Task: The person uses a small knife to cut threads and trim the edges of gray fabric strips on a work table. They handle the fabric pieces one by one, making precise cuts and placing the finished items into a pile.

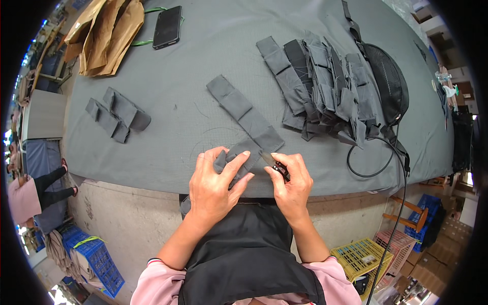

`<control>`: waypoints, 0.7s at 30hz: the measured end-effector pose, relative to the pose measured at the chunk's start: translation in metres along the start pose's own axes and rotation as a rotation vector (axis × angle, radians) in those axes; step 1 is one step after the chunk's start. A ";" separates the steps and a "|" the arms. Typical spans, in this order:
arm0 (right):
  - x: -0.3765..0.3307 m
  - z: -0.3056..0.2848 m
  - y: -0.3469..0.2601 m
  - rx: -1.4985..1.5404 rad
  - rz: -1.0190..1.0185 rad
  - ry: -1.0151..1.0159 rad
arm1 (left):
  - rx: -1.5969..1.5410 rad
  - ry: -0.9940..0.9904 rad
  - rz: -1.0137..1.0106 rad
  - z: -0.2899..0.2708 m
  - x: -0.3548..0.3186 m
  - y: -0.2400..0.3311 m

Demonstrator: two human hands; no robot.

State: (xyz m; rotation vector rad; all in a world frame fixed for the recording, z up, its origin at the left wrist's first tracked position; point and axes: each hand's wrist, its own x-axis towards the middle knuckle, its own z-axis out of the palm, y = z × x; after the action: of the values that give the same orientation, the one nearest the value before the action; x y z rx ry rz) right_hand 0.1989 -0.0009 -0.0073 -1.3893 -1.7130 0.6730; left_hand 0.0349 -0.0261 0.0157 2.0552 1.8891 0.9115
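Because the left hand [216, 185] pinched the grey fabric strip [246, 119] at the table [168, 147] edge while the right hand [291, 185] gripped what looked like small snips [274, 163], the blades could have nicked a fingertip or cut the cloth.

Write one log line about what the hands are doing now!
left hand: holds grey fabric strip | right hand: holds small snips at strip | table: fabric pile, phone

— Packages noted? 
— A crumpled brown paper bag [104, 35], lying far beyond the fingers, up-left on the table.

— Screens? 
— A dark phone [168, 26], face blank, laid just right of it.
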 end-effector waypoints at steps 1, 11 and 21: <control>-0.002 0.001 0.002 0.019 0.013 0.012 | 0.012 0.003 0.007 0.000 0.000 0.000; 0.016 0.016 -0.006 1.068 0.759 -0.259 | -0.423 -0.034 -0.018 0.009 -0.010 -0.002; 0.017 0.038 -0.002 0.962 0.723 -0.154 | -1.516 -0.615 -0.881 0.002 -0.025 -0.020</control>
State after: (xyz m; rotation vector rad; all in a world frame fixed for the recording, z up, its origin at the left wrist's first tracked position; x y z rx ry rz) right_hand 0.1640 0.0186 -0.0212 -1.1923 -0.6932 1.7456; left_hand 0.0194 -0.0466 -0.0040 0.4047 0.8970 0.8137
